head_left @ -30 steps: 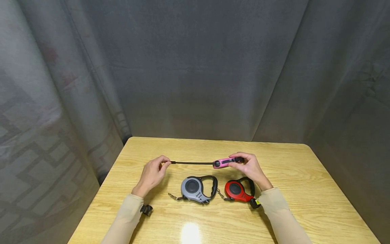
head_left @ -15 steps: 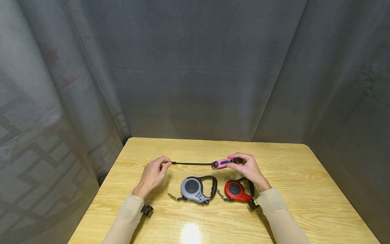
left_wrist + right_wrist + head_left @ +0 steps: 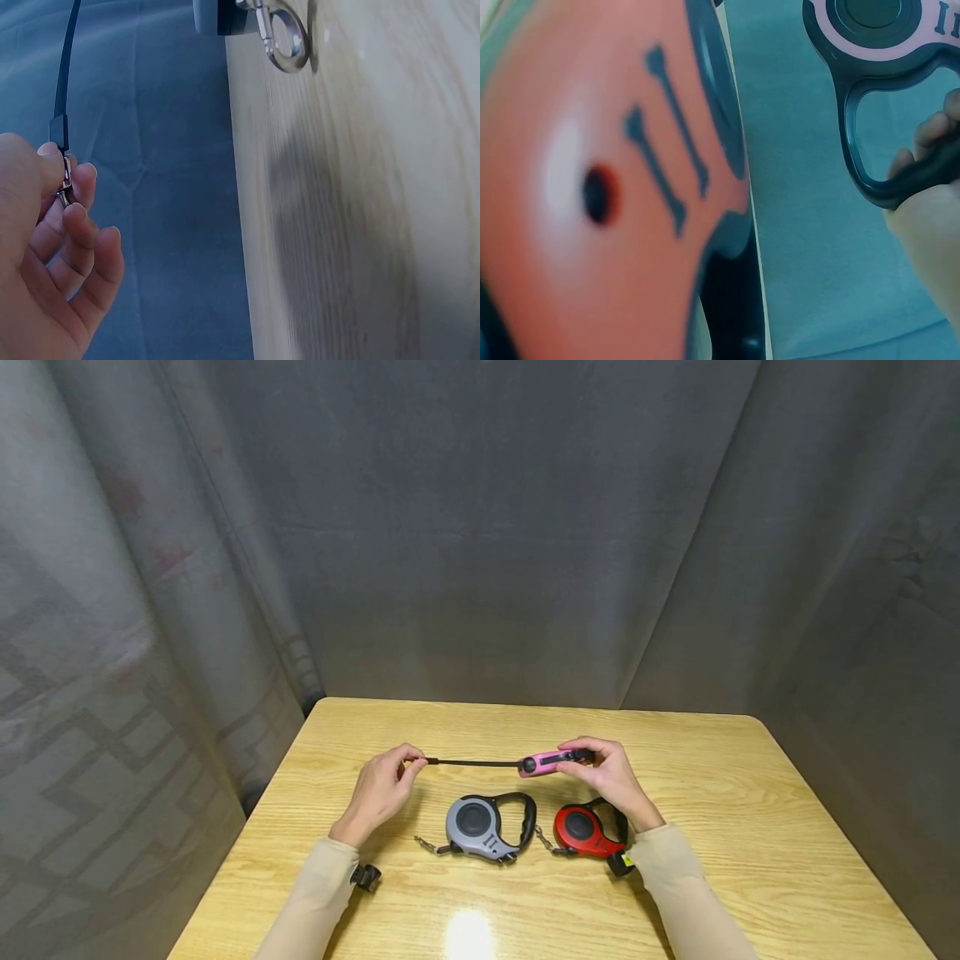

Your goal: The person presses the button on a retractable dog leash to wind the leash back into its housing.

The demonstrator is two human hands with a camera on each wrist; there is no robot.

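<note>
Pink retractable leash (image 3: pixel 546 762), held level above the table (image 3: pixel 750 827).
My right hand (image 3: pixel 611 774) grips its handle; nose points left, cord (image 3: pixel 472 762) stretched left to my left hand (image 3: pixel 381 789) pinching the clip (image 3: pixel 64 180). Behind grey leash (image 3: pixel 487 823) and red leash (image 3: pixel 587 830).

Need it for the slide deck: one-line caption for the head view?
Left hand pinches the clip end of a pink leash gripped by the right hand, above grey and red leashes.
</note>
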